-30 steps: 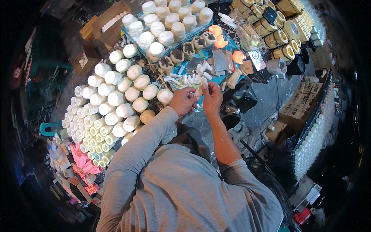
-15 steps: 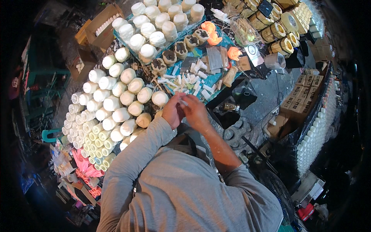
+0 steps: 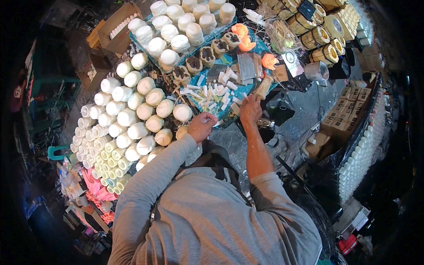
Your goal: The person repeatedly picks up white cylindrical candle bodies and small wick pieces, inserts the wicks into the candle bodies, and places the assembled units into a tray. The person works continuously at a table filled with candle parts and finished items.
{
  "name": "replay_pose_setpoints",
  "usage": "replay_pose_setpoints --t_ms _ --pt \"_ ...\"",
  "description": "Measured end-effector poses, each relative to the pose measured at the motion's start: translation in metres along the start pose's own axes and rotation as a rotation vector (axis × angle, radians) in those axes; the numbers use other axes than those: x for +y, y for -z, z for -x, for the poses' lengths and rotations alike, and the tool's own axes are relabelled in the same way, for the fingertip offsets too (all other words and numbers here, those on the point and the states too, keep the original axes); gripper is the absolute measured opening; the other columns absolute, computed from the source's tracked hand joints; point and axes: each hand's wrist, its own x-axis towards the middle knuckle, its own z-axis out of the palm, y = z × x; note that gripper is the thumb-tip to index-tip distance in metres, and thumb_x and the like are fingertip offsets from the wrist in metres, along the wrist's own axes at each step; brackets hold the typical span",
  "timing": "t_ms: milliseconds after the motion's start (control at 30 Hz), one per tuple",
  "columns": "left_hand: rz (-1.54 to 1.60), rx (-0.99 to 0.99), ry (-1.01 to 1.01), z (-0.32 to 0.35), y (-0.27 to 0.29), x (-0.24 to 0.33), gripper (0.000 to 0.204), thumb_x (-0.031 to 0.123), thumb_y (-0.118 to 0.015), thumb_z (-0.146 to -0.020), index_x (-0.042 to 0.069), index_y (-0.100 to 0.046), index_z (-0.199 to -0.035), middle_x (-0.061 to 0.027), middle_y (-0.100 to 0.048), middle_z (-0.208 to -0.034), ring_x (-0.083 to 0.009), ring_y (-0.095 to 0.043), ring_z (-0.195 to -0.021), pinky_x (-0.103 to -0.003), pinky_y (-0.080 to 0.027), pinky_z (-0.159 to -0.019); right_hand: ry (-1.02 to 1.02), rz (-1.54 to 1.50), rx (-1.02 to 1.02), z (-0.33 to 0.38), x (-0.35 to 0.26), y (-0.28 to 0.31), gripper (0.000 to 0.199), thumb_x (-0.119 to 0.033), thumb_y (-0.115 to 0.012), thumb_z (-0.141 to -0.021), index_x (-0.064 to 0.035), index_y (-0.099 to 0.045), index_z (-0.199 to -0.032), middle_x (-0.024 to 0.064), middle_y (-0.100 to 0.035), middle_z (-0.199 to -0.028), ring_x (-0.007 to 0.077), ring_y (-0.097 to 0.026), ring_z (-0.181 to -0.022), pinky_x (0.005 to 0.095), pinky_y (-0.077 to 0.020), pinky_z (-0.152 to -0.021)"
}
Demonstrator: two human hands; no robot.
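Note:
My left hand (image 3: 202, 127) is closed in a pinch at the near edge of the work table, with a small white stick (image 3: 218, 123) poking out from the fingertips. My right hand (image 3: 251, 111) reaches to the table's right corner, its fingers curled down beside a tan, rough cylinder (image 3: 264, 86). What those fingers hold is hidden. Between and beyond the hands, several loose white sticks (image 3: 226, 84) lie scattered on a blue sheet (image 3: 240, 92). Grey flat slabs (image 3: 245, 66) lie just past them.
Rows of cream candle-like cylinders (image 3: 144, 109) crowd the left. More wrapped white ones (image 3: 169, 33) stand on a far tray. Beyond the sticks are cups with dark openings (image 3: 206, 57) and orange flower-shaped pieces (image 3: 269, 61). At right are a metal pot (image 3: 316, 71) and a carton of small boxes (image 3: 346, 106).
My hands were together over the table edge and have parted. The right has moved right and forward to the tan cylinder; the left stays near, now lower, with the white stick.

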Motion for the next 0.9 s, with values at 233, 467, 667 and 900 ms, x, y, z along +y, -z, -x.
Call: replay_pose_setpoints --t_ms 233,467,667,900 --pt "0.767 0.090 0.167 -0.036 0.000 0.007 0.017 0.025 -0.055 -0.107 0.009 -0.060 -0.104 -0.0050 -0.062 -0.087 -0.0207 -0.063 -0.085 -0.041 -0.053 -0.073 0.241 -0.627 -0.559 0.022 -0.049 0.029 0.030 -0.017 -0.077 -0.089 -0.0081 -0.072 -0.117 0.0210 -0.066 -0.127 0.0422 -0.071 -0.093 0.0501 -0.0575 -0.079" --pt "0.465 -0.149 0.079 -0.065 0.019 0.013 0.011 0.021 -0.061 -0.105 0.010 -0.059 -0.104 -0.0044 -0.063 -0.082 -0.0207 -0.067 -0.078 -0.039 -0.056 -0.072 0.676 0.163 -0.263 -0.090 -0.066 -0.014 0.036 -0.014 -0.067 -0.091 -0.0105 -0.067 -0.127 0.0189 -0.063 -0.130 0.0357 -0.075 -0.087 0.0476 -0.0600 -0.070" --pt "0.202 0.022 0.088 -0.050 0.016 0.011 0.022 0.017 -0.068 -0.101 0.009 -0.061 -0.120 -0.0019 -0.064 -0.085 -0.0167 -0.066 -0.078 -0.035 -0.057 -0.073 0.711 0.178 -0.375 -0.088 -0.050 -0.006 0.028 -0.014 -0.066 -0.093 -0.0071 -0.064 -0.120 0.0199 -0.065 -0.122 0.0370 -0.074 -0.084 0.0491 -0.0591 -0.069" --pt "0.683 0.023 0.023 -0.045 0.002 -0.001 0.020 0.022 -0.071 -0.100 0.010 -0.061 -0.114 -0.0035 -0.065 -0.094 -0.0167 -0.065 -0.085 -0.035 -0.055 -0.072 0.143 -0.740 -0.879 0.002 -0.067 0.039 0.021 -0.016 -0.074 -0.093 -0.0005 -0.071 -0.108 0.0164 -0.074 -0.086 0.0273 -0.072 -0.078 0.0386 -0.0552 -0.072"
